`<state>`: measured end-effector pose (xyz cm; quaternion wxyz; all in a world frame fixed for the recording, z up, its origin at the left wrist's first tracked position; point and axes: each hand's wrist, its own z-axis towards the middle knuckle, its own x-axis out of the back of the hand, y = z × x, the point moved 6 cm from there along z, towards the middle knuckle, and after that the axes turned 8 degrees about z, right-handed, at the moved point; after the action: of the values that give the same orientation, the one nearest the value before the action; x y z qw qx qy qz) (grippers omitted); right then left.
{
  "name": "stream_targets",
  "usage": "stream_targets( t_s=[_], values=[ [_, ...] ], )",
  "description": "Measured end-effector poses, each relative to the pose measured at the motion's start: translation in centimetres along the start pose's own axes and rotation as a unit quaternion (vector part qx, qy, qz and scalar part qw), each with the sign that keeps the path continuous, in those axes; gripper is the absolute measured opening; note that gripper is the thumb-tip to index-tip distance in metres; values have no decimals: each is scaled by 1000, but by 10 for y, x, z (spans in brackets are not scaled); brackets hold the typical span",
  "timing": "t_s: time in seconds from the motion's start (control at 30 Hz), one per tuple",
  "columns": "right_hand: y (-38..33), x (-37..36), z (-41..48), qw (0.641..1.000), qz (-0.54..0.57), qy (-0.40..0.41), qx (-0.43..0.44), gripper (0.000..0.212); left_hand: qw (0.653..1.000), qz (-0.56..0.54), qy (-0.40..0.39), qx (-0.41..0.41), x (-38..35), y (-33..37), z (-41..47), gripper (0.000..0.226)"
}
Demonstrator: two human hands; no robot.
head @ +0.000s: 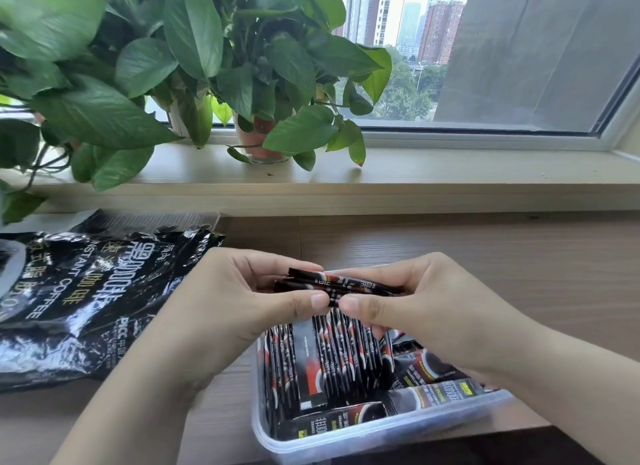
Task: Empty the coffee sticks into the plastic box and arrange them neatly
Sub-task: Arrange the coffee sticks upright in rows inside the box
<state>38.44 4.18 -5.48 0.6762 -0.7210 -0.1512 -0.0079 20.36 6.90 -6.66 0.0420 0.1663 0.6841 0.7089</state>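
Between the thumbs and curled fingers of the left hand (pixel 242 302) and right hand (pixel 426 309), a bundle of coffee sticks (pixel 341 284) is pinched from both ends, at least two of them. They are glossy black with red and white print, and their long axis runs left to right, just above the one plastic box (pixel 346 440). Inside, a packed row (pixel 329 360), too dense to count, points away from the person. Several loose sticks (pixel 433 392) lie crosswise near the front and right. One opened black bag (pixel 69 302) lies on the table (pixel 485 257) to the left.
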Motion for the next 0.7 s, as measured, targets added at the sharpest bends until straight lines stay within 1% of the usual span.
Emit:
stream_targets(
  t_s=[0.1,0.2,0.27,0.33,0.37,0.4,0.43,0.47,0.5,0.53,0.57,0.63,0.7],
  values=[
    [-3,0,-1,997,-68,-2,27,23,999,47,-15,-4,-2,-2,1,32],
    [-4,3,-3,993,-107,40,41,22,995,96,2,-21,1,2,0,40],
    [-6,4,-5,988,-140,60,35,18,984,156,66,-52,13,9,-1,41],
    [-6,3,-7,981,-180,68,27,14,962,207,159,-82,27,18,-5,24],
    [-8,-1,-7,975,-210,64,26,14,949,228,195,-94,33,21,-7,16],
    [-8,-6,-7,962,-262,66,32,19,940,247,214,-101,35,23,-8,13],
    [-10,-11,-5,937,-337,75,57,26,934,263,218,-104,36,23,-8,12],
    [-15,-18,-3,904,-407,88,101,32,931,280,208,-106,34,22,-7,14],
    [-21,-28,-2,874,-453,93,150,35,930,296,189,-106,31,20,-5,17],
    [-25,-39,1,858,-474,85,178,35,929,313,167,-104,27,18,-4,20],
    [-24,-48,5,857,-478,65,179,35,927,327,150,-102,25,16,-3,23],
    [-13,-62,9,876,-466,-1,122,41,923,345,136,-98,23,12,-2,28],
    [-11,-69,9,882,-459,-30,105,43,924,345,136,-97,26,10,-1,31]
  ],
)
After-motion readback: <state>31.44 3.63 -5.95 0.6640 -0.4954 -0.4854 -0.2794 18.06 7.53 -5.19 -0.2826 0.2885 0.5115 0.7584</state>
